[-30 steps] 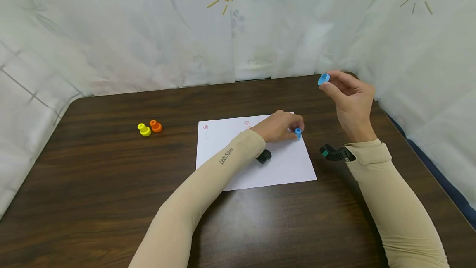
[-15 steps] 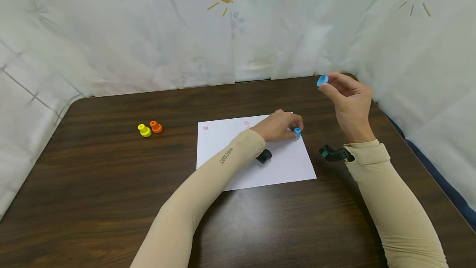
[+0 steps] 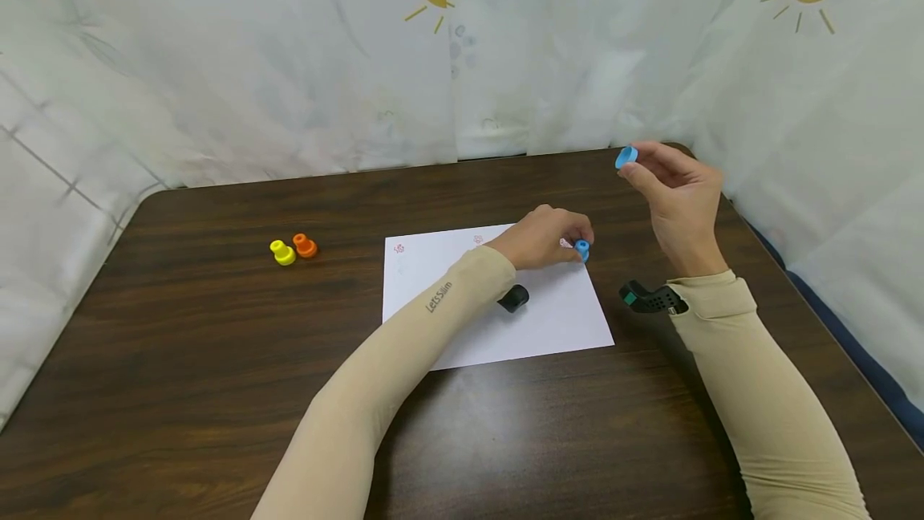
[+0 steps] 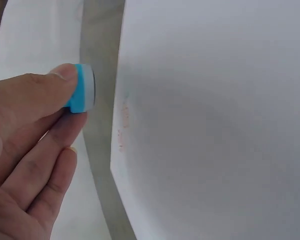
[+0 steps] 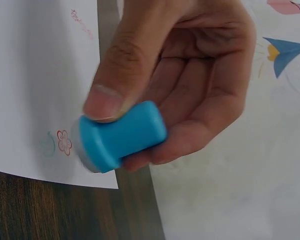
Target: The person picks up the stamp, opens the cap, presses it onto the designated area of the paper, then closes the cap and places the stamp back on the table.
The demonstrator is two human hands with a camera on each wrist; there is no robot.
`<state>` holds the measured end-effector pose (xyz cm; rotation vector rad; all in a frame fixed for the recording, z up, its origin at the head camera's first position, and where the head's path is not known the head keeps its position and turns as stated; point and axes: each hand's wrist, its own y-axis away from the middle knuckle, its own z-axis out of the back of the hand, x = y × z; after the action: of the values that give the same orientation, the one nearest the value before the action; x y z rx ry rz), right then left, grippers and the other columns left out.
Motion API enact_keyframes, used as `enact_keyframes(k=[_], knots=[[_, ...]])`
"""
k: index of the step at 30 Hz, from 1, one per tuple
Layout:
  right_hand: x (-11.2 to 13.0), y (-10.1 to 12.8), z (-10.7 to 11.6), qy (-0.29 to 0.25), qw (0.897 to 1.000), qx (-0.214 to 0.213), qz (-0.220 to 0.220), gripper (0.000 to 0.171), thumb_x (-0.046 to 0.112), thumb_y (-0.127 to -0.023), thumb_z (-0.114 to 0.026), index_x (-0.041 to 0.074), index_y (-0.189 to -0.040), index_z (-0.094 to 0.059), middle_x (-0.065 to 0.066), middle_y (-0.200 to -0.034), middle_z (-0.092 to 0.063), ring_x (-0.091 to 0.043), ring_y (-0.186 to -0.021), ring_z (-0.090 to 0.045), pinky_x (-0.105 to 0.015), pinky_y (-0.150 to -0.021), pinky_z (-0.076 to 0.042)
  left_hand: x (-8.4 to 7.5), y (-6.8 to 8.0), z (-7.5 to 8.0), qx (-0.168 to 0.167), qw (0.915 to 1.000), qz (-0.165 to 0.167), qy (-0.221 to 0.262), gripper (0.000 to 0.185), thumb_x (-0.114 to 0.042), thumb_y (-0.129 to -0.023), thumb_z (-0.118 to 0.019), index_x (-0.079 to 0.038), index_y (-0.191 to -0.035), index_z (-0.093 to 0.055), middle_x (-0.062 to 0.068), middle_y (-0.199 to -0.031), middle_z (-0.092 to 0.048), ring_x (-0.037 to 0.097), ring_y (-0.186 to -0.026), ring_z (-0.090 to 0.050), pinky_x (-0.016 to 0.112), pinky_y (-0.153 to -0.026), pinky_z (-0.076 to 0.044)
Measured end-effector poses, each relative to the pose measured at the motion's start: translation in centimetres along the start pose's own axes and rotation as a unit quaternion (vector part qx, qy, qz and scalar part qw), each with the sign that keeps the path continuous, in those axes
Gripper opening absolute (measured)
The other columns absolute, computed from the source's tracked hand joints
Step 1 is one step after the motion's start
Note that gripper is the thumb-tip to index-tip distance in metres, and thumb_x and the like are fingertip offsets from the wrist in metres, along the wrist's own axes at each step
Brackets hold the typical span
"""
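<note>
Far left on the dark wood table [image 3: 180, 343]: yellow stamp [image 3: 281, 252] and orange stamp [image 3: 304, 245], touching, well apart from both hands. Centre: white paper [image 3: 549, 319] with small red marks near its far edge. Left hand [image 3: 541, 241] sits over the paper's far right part, pinching a blue stamp [image 3: 581, 248] between thumb tip and fingertips; the stamp pokes out past the fingers on the hand's right side, low over the paper near its right edge. Black wrist camera [image 3: 513, 298] under the left wrist. Right hand [image 3: 678, 191] is raised above the table's far right corner, pinching a blue cap [image 3: 626, 156] between thumb and index tip; other fingers loosely curled.
</note>
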<state>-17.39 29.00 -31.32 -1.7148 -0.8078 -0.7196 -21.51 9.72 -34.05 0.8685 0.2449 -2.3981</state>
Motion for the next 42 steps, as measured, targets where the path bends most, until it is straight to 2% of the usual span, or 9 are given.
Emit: enact_keyframes(k=[7, 12, 16, 27, 32, 34, 42], knots=[[-0.1, 0.2, -0.3, 0.004, 1.000, -0.003, -0.011, 0.032, -0.007, -0.084, -0.079, -0.021, -0.110, -0.068, -0.007, -0.087, -0.080, -0.016, -0.079, -0.074, -0.024, -0.079, -0.063, -0.1, 0.8, 0.8, -0.053, 0.9983, -0.012, 0.022, 0.024, -0.021, -0.095, -0.077, -0.012, -0.116, -0.070, -0.002, -0.110, -0.080, 0.010, -0.112, -0.073, 0.027, -0.104, -0.055], [0.0, 0.4, -0.4, 0.023, 0.999, -0.003, -0.028, 0.034, -0.005, -0.084, -0.080, -0.019, -0.113, -0.069, -0.005, -0.089, -0.080, -0.015, -0.082, -0.075, -0.023, -0.080, -0.063, 0.1, 1.8, 1.4, -0.094, 0.9940, -0.014, 0.055, 0.028, -0.023, -0.094, -0.078, -0.012, -0.118, -0.069, -0.001, -0.111, -0.079, 0.011, -0.113, -0.073, 0.024, -0.106, -0.055], [-0.2, 0.6, -0.4, 0.025, 0.999, 0.007, -0.044, 0.031, -0.006, -0.085, -0.079, -0.017, -0.113, -0.070, -0.005, -0.090, -0.080, -0.015, -0.083, -0.074, -0.022, -0.081, -0.062, 0.3, 2.8, 1.8, -0.123, 0.9888, -0.007, 0.084, 0.027, -0.025, -0.094, -0.078, -0.014, -0.117, -0.069, -0.002, -0.111, -0.078, 0.011, -0.114, -0.073, 0.020, -0.107, -0.053], [-0.6, 1.1, -1.4, 0.034, 0.996, 0.049, -0.065, 0.027, -0.012, -0.088, -0.073, -0.016, -0.114, -0.070, -0.003, -0.090, -0.080, -0.013, -0.084, -0.073, -0.022, -0.083, -0.061, 1.3, 6.1, 2.0, -0.193, 0.9693, 0.000, 0.153, 0.028, -0.027, -0.091, -0.081, -0.017, -0.115, -0.071, -0.003, -0.109, -0.077, 0.010, -0.106, -0.074, 0.037, -0.105, -0.058], [-0.7, 1.5, -2.4, 0.060, 0.992, 0.076, -0.078, 0.028, -0.004, -0.088, -0.077, -0.011, -0.115, -0.072, -0.002, -0.093, -0.080, -0.013, -0.087, -0.074, -0.021, -0.085, -0.062, 1.9, 7.5, 1.7, -0.218, 0.9559, 0.020, 0.196, 0.027, -0.029, -0.090, -0.082, -0.021, -0.114, -0.072, -0.004, -0.109, -0.077, 0.007, -0.100, -0.074, 0.047, -0.105, -0.056], [-0.8, 1.7, -2.8, 0.072, 0.990, 0.088, -0.085, 0.028, -0.002, -0.089, -0.078, -0.008, -0.116, -0.073, -0.001, -0.095, -0.079, -0.013, -0.087, -0.073, -0.021, -0.086, -0.062, 2.2, 8.0, 1.6, -0.227, 0.9482, 0.030, 0.220, 0.027, -0.029, -0.090, -0.083, -0.022, -0.113, -0.072, -0.004, -0.110, -0.076, 0.007, -0.099, -0.074, 0.046, -0.105, -0.056], [-0.8, 2.6, -4.1, 0.117, 0.980, 0.120, -0.103, 0.028, 0.002, -0.090, -0.078, -0.003, -0.117, -0.075, 0.002, -0.096, -0.078, -0.010, -0.087, -0.073, -0.019, -0.086, -0.062, 2.8, 9.9, 1.6, -0.247, 0.9103, 0.033, 0.331, 0.023, -0.022, -0.090, -0.082, -0.018, -0.111, -0.072, 0.001, -0.115, -0.075, 0.014, -0.103, -0.076, 0.030, -0.094, -0.062]])
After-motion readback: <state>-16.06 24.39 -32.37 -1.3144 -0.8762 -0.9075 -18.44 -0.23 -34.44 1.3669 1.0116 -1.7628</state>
